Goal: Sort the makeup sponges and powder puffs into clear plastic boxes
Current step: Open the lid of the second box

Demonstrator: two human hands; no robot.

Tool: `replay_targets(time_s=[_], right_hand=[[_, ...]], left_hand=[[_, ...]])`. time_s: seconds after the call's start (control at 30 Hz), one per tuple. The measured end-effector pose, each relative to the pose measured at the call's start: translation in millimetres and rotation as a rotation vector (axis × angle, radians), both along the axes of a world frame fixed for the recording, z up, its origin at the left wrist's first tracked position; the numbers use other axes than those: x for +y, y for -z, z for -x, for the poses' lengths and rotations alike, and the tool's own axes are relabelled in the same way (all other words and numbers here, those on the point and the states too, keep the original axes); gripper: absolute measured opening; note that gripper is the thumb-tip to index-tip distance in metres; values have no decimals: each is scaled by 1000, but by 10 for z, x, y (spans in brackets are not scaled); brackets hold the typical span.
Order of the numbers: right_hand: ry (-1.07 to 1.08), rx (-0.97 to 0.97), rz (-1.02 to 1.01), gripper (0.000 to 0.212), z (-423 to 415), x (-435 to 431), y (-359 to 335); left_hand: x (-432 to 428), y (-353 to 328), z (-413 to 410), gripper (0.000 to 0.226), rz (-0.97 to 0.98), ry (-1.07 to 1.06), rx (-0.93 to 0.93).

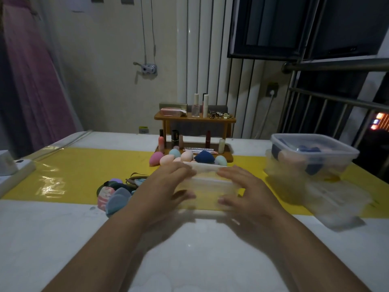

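- Table [52, 239]: flat white top, matte, running far left to far right.
- Yellow strip [84, 171]: glossy sheet across the table's middle, creased, with glare at left.
- Stacked clear boxes [315, 152], far right on the strip: rounded rectangular tubs of thin hard plastic. The top one is lidded, with dark blue and peach sponges inside.
- Loose clear plastic piece [336, 203], near right: blurred, so lid or tub cannot be told.
- Clear plastic box [207, 188]: at centre on the yellow strip's near edge, between both hands. Rectangular with a pale rim, see-through, smeared by motion blur.
- Wooden rack [193, 119], far centre: two-tier, orange-brown and smooth. The top shelf carries tall slim bottles [195, 105]; lipsticks [174, 139] stand upright on the lower tier.
- Left hand [166, 186]: forearm reaches in from near left. Fingers curl over the box's far rim and the thumb presses the near wall, gripping its left end.
- Right hand [246, 186]: mirrored pose, with fingers over the far rim and thumb on the near wall, gripping the right end.
- Powder puffs [117, 197]: a loose heap just left of the left hand. Flat, soft teardrop pads in grey-blue, pink-and-white and dark green.
- Makeup sponges [187, 155]: an egg-shaped, matte foam cluster just beyond the held box, in front of the rack. Pink, peach, teal and mint, plus one navy.
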State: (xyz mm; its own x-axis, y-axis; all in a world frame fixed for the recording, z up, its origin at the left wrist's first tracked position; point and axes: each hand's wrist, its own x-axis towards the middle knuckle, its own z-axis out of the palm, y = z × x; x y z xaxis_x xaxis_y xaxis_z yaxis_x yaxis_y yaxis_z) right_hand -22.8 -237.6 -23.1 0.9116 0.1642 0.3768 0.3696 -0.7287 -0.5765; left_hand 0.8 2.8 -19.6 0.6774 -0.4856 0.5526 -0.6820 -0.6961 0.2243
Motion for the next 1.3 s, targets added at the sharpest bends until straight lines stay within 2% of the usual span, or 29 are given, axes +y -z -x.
replay_targets(time_s=[0.17,0.33,0.57,0.67,0.73,0.9,1.03,1.1,1.2,1.3], right_hand=[[2,-163,-145,52,29,34,-1],[45,-191,-117,44,37,35,-7],[53,-331,-23,42,56,72,-29],[58,-481,29,31,46,93,-19],[46,-561,49,34,37,109,0],[49,-515,11,37,41,89,26],[53,-478,-54,39,33,71,14],[63,-478,-91,40,43,64,-11],[97,-437,-267,31,83,95,-65],[155,-402,-392,13,122,164,-117]], left_hand=[[-20,-2,-46,57,81,-32,-208],[-45,24,-55,59,40,-88,-253],[-26,12,-84,67,92,-70,-352],[-9,14,-68,62,137,-80,-377],[18,7,-65,59,173,-91,-402],[-5,-17,-21,63,191,-134,-350],[42,53,-26,36,471,-139,-119],[62,91,-33,31,605,-104,-57],[18,85,-12,17,758,-74,-2],[-34,63,-7,35,921,-52,-1]])
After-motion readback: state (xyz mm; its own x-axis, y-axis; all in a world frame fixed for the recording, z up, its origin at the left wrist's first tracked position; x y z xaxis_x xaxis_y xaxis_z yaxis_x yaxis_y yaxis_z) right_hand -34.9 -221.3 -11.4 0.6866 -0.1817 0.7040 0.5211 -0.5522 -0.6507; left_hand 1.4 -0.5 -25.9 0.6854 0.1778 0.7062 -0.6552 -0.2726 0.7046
